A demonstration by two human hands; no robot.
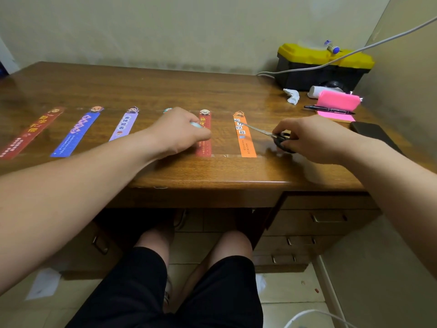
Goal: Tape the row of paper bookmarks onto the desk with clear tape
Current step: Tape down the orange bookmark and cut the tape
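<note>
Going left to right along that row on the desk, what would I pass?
Dark red bookmark → blue bookmark → purple bookmark → left hand, gripping a pale-blue thing → orange bookmark → right hand, holding scissors.

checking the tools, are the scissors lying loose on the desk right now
No, the right hand grips the scissors by their black handles, blades reaching over the orange bookmark.
</note>
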